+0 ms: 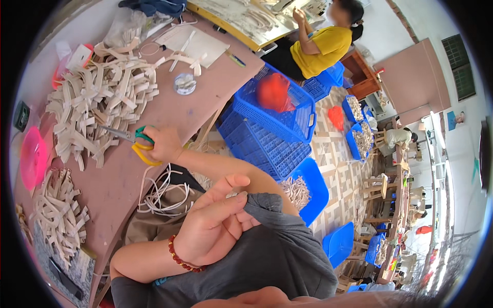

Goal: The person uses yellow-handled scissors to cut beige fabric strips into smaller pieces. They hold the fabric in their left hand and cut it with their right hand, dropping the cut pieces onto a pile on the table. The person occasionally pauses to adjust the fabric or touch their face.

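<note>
My right hand [163, 146] grips a pair of scissors [132, 137] with green and yellow handles over the brown table. Their blades reach the edge of a big heap of cream fabric strips [102, 97]. My left hand [218, 220], with a red bead bracelet [177, 256] at the wrist, crosses my chest. Its thumb and fingers pinch the grey sleeve [264, 208] of my right arm. Thin white cords [167, 195] lie looped on my lap. A second pile of cream strips [61, 215] lies on the table at the lower left.
A pink bowl [33, 156] sits by the piles. A small round container [185, 83] and paper [197, 43] lie farther back. Blue crates [267, 143] and a blue tub [316, 192] of strips stand right of the table. A person in yellow [321, 51] sits at another table.
</note>
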A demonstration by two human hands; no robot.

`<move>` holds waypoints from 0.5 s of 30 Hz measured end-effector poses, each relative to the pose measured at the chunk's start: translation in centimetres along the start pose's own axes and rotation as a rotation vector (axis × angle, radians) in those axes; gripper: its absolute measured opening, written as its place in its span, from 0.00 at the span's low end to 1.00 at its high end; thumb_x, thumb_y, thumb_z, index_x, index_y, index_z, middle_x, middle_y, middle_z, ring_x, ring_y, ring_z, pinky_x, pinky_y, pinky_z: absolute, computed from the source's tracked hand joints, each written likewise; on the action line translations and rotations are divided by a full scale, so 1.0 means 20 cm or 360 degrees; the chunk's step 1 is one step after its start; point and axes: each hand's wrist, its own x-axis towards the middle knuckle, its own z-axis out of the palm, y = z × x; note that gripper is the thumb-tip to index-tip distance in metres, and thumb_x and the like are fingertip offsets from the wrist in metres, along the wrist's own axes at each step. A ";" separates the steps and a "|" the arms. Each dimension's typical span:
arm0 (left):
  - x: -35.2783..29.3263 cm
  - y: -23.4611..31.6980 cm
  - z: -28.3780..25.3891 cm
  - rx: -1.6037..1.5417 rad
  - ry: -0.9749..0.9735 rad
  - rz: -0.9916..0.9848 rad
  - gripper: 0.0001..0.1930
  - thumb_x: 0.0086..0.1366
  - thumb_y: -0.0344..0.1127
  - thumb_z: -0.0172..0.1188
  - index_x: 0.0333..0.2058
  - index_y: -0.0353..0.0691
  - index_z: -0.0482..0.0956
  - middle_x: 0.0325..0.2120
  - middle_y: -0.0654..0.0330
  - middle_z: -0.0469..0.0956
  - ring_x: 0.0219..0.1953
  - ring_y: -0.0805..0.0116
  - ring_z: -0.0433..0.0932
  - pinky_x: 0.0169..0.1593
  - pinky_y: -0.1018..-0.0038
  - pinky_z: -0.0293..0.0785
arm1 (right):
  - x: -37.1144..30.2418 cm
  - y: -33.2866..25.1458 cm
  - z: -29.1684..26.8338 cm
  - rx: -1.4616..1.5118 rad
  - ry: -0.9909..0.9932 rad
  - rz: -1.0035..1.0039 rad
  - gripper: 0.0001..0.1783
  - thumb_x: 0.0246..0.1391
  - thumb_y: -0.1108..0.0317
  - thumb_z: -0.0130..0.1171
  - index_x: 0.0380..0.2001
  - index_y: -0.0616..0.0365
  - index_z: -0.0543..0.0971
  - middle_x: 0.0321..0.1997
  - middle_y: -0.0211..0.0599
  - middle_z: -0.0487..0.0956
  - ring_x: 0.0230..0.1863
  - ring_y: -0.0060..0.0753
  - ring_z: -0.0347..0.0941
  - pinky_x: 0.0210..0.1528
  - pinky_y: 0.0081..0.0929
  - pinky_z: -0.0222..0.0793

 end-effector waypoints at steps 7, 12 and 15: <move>0.00 0.00 -0.04 -0.0046 -0.0132 -0.0028 0.12 0.65 0.26 0.44 0.47 0.43 0.65 0.37 0.54 0.77 0.37 0.63 0.79 0.45 0.65 0.74 | 0.00 -0.02 -0.01 0.0006 0.0006 -0.0001 0.19 0.39 0.50 0.63 0.31 0.48 0.73 0.21 0.33 0.76 0.22 0.42 0.74 0.22 0.37 0.66; -0.02 0.02 0.01 0.0140 -0.0041 0.0005 0.16 0.60 0.20 0.51 0.46 0.43 0.66 0.35 0.53 0.77 0.37 0.66 0.78 0.43 0.71 0.74 | 0.00 -0.03 0.01 0.0033 -0.0016 0.0027 0.18 0.40 0.50 0.63 0.31 0.48 0.73 0.21 0.33 0.76 0.21 0.42 0.73 0.22 0.37 0.65; -0.01 0.00 -0.02 0.0219 0.0006 0.0042 0.20 0.56 0.18 0.55 0.46 0.44 0.67 0.33 0.54 0.78 0.34 0.68 0.78 0.40 0.76 0.75 | 0.00 -0.02 0.01 0.0013 -0.0013 0.0025 0.18 0.40 0.50 0.63 0.31 0.47 0.73 0.21 0.33 0.76 0.21 0.42 0.73 0.22 0.37 0.65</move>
